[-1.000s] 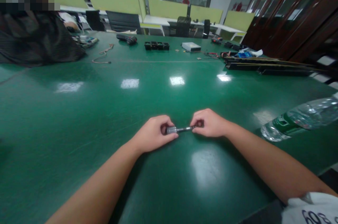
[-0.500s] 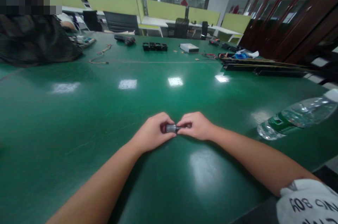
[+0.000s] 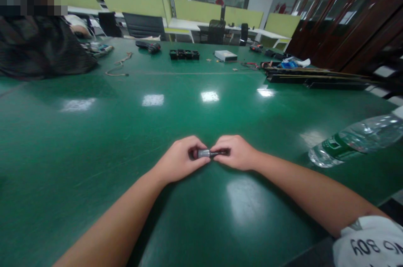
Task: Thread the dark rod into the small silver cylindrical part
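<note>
At a green table (image 3: 176, 116), a person pinches a small metal cylinder (image 3: 204, 153) in the left hand (image 3: 180, 157) while the right hand (image 3: 236, 152) grips a thin dark shaft (image 3: 216, 154) at its end, fingertips nearly meeting; both holds are made, neither piece let go (whether they are fully joined, I cannot tell from here)

Yellow-green partitions (image 3: 197, 10) back white desks (image 3: 181, 24), left of a dark wooden cabinet (image 3: 338, 14).
</note>
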Available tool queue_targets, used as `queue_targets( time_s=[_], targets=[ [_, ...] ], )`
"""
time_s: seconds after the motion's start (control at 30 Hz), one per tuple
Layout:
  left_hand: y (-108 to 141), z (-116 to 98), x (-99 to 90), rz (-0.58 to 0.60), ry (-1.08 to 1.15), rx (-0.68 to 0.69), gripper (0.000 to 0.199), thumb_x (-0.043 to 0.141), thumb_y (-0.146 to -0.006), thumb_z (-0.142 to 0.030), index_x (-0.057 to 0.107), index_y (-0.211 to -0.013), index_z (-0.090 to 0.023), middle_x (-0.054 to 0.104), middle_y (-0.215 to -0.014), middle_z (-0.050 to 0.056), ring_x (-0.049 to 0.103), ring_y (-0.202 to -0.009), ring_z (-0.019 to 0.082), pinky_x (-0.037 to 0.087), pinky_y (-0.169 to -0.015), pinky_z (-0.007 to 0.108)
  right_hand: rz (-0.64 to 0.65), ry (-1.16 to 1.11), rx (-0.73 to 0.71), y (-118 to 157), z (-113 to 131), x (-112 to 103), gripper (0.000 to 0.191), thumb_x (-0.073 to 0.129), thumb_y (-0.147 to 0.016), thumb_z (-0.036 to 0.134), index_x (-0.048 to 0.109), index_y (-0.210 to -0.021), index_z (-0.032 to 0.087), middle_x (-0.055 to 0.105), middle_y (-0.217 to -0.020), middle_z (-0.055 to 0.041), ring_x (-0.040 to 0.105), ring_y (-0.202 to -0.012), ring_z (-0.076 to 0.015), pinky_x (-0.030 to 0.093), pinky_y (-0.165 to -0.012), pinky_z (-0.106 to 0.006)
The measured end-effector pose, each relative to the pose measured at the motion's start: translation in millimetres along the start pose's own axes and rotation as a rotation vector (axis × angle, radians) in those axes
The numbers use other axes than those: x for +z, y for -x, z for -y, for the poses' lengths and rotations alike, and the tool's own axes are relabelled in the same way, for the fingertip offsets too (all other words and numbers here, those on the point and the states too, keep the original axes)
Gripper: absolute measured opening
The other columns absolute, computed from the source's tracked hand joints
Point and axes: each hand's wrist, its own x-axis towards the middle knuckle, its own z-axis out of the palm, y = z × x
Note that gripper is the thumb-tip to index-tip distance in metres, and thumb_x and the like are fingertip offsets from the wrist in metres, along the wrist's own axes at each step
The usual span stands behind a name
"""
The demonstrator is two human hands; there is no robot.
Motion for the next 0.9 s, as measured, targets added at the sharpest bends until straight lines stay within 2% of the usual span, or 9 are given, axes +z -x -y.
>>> queue_targets(
  time_s=[0.43,0.9],
  targets=[
    [-0.9,3.5,1.6,0.002,0.008,0.008,0.022,0.070,-0.084,-0.038,0.066,-0.090,-0.018,0.062,-0.081,0.001,0.059,-0.072,0.015,0.045,-0.066,0.027,-0.023,-0.013,-0.032,0.0,0.4,-1.2,0.014,0.069,-0.081,0.016,0.075,-0.094,0.016,0.072,-0.085,-0.0049,0.064,-0.076,-0.0143,0.048,-0.071,-0.024],
    [-1.1,2.2,0.5,0.000,0.006,0.005,0.021,0.070,-0.084,-0.038,0.066,-0.090,-0.018,0.062,-0.081,0.001,0.059,-0.072,0.016,0.045,-0.066,0.027,-0.016,-0.023,0.001,0.8,1.0,-5.9,0.016,0.070,-0.077,0.014,0.076,-0.091,0.016,0.072,-0.082,-0.0042,0.064,-0.073,-0.0136,0.047,-0.068,-0.023]
  ],
)
